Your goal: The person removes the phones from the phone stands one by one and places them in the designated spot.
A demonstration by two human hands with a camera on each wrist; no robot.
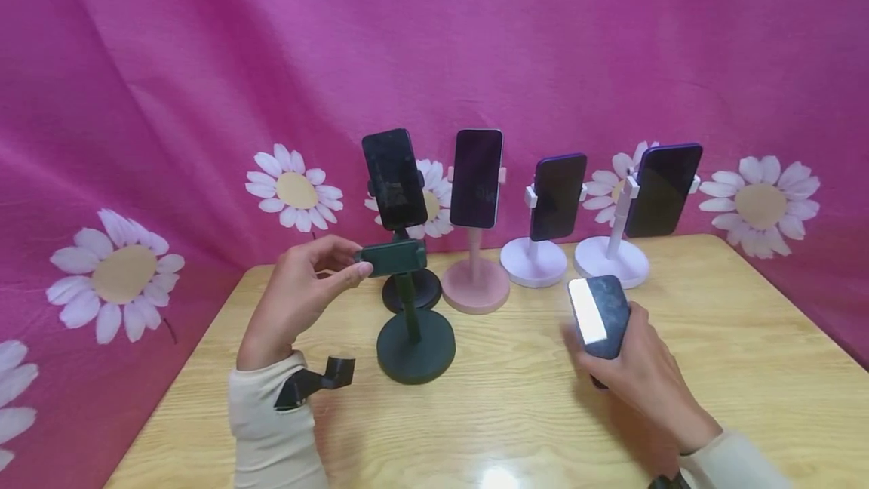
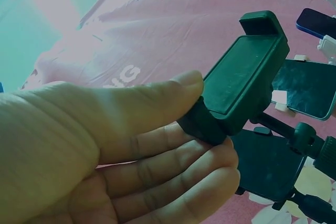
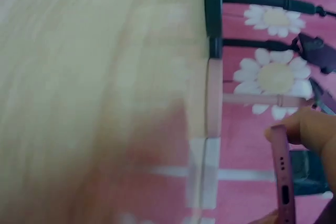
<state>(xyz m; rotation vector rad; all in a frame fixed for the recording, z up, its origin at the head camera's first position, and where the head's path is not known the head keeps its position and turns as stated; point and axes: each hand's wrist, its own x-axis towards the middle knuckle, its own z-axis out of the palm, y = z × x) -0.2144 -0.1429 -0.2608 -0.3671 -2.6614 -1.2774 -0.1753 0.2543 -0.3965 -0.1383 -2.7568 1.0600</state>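
My left hand [image 1: 288, 300] pinches one end of the holder of a dark green phone stand [image 1: 416, 357], thumb on one side and fingers beneath. In the left wrist view, that holder [image 2: 241, 74] has no phone in it. My right hand [image 1: 655, 387] grips a loose phone [image 1: 613, 309] above the table, its screen catching a bright reflection. The right wrist view shows the lower edge of this phone [image 3: 284, 182], with its charging port, held between thumb and fingers. Behind the green stand rises a black stand [image 1: 429, 289] that carries another phone [image 1: 395, 179].
Along the back stand a pink stand [image 1: 475, 293] and two white stands, one nearer the middle [image 1: 532, 266] and one farther right [image 1: 611, 266], each carrying a phone. They share a wooden table [image 1: 516, 391]. A pink daisy-print cloth [image 1: 543, 36] hangs behind.
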